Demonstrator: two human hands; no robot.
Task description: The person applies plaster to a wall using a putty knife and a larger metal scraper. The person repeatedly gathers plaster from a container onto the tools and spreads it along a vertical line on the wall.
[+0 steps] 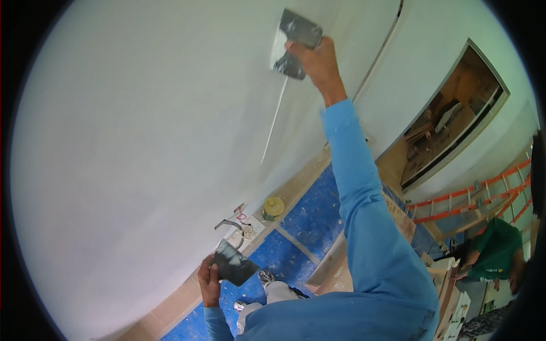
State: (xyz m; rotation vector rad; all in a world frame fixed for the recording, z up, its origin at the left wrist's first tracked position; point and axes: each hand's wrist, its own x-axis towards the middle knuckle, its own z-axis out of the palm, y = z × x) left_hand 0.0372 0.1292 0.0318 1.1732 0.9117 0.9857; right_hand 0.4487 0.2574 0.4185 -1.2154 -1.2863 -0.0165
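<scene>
My right hand (323, 67) is raised high, its fingers closed around a dark flat spreader (301, 29) at the wall. White filler sits along the spreader's left edge. Below it a thin white line of filler (274, 118) runs down the pale wall (142, 125). Low on the left, my left hand (209, 282) grips a second dark spreader (234, 265), thumb on its face. That blade is smeared with a greyish film and is held apart from the right one.
By the wall's foot are loose wires (242, 217), a bent grey conduit (233, 224) and a yellow-lidded tub (273, 208). Blue sheeting (307, 210) covers the floor. At the right are a doorway (455, 113), an orange ladder (472, 199) and a person in green (496, 250).
</scene>
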